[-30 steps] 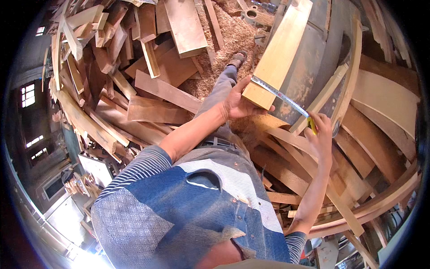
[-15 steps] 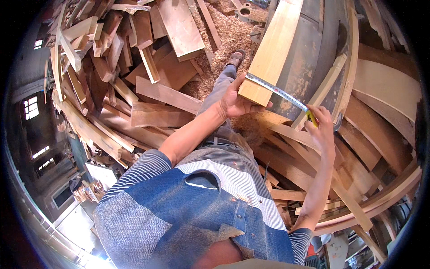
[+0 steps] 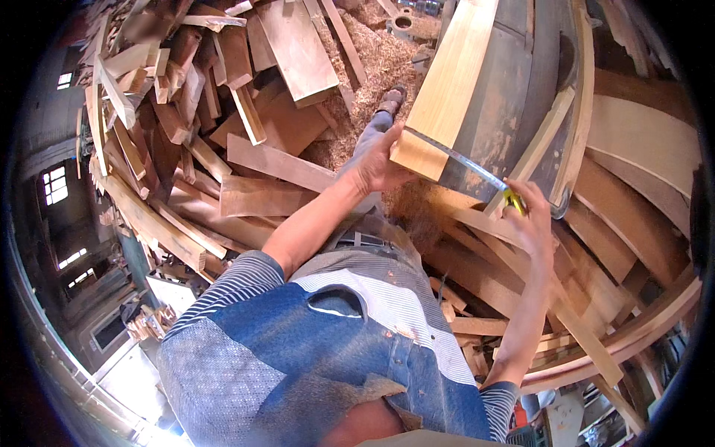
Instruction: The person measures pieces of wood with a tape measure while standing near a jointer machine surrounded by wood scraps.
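Note:
A pale squared wooden beam point(image 3: 453, 82) lies with its near end toward me. Wrapped about the left corner of that end is my left hand point(image 3: 382, 162), thumb up at the top edge and some fingers hidden beneath. A steel tape blade point(image 3: 477, 170) crosses the top of the beam close to its end, starting by my left thumb and sloping down to the right. It runs into a small yellow tape measure point(image 3: 513, 200). My right hand point(image 3: 531, 218), closed round the case, holds it in the air right of the beam.
A grey, scuffed machine table point(image 3: 497, 112) lies under and beside the beam. Offcuts and boards point(image 3: 264, 195) are heaped on the left, with wood shavings point(image 3: 381, 56) around my foot. Curved planks point(image 3: 625, 201) are stacked on the right. More boards lie below the beam's end.
The blade has tilted, so its markings show less. The beam's near end appears slightly lower and further left. My right hand and the tape case have shifted slightly down.

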Tool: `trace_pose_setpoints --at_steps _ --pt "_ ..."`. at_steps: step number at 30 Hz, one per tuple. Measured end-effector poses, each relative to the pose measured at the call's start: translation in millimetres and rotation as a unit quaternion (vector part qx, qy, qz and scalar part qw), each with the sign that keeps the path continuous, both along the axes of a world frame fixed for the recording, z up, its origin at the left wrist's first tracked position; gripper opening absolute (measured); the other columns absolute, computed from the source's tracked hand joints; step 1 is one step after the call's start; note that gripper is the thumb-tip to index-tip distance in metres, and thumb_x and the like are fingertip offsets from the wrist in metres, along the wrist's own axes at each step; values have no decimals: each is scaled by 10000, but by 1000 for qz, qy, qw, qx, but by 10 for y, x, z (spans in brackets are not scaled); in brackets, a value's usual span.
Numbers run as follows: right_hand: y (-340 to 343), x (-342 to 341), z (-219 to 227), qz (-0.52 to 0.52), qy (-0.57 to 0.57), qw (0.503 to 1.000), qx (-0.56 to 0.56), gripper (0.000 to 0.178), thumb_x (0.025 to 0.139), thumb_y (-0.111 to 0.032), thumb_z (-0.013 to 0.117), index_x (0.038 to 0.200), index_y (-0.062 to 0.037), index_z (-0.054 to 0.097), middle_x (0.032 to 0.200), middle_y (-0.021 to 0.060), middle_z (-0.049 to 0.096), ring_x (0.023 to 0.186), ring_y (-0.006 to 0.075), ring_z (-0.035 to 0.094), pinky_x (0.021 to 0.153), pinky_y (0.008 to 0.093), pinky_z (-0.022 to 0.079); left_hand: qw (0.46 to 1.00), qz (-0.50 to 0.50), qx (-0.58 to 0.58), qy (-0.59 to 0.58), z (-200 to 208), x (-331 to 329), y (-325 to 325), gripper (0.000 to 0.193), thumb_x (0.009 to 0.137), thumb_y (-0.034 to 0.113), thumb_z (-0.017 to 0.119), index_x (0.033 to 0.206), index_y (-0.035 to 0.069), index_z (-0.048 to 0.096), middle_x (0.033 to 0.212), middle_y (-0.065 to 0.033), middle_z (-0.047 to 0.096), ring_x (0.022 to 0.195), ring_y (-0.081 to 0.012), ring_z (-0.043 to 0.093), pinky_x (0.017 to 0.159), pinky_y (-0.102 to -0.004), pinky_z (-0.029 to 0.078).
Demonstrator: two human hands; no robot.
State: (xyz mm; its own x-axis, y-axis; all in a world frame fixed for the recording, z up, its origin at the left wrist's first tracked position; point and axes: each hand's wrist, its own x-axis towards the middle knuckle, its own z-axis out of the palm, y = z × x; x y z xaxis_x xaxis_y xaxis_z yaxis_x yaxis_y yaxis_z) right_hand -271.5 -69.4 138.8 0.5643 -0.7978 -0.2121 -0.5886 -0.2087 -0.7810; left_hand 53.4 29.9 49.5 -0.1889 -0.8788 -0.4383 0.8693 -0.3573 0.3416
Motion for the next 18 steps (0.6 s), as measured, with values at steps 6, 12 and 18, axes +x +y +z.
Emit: trace_pose_setpoints --at_steps 6,12,18 --pt "540 -181 79 -216 -150 935 239 556 728 -117 667 1273 -8 683 1083 70 658 885 142 637 729 249 555 977 -194 4 -94 -309 920 -1102 951 854 779 645 1437 31 569 1253 -95 718 1205 -215 664 1088 -392 492" --pt "1373 -361 -308 -358 -345 808 316 665 754 -169 779 1347 83 611 1136 145 688 902 206 702 786 355 643 899 -172 37 -400 -70 611 -1426 574 846 395 804 1240 13 636 1085 -128 717 911 -227 731 810 -415 610" --pt "1619 -325 -562 -421 -206 852 235 599 785 -169 764 1340 22 647 1204 123 661 1034 217 660 916 372 560 863 -126 16 -489 268 621 -909 645 801 308 832 1296 -42 613 1104 -130 728 919 -211 728 831 -356 599"
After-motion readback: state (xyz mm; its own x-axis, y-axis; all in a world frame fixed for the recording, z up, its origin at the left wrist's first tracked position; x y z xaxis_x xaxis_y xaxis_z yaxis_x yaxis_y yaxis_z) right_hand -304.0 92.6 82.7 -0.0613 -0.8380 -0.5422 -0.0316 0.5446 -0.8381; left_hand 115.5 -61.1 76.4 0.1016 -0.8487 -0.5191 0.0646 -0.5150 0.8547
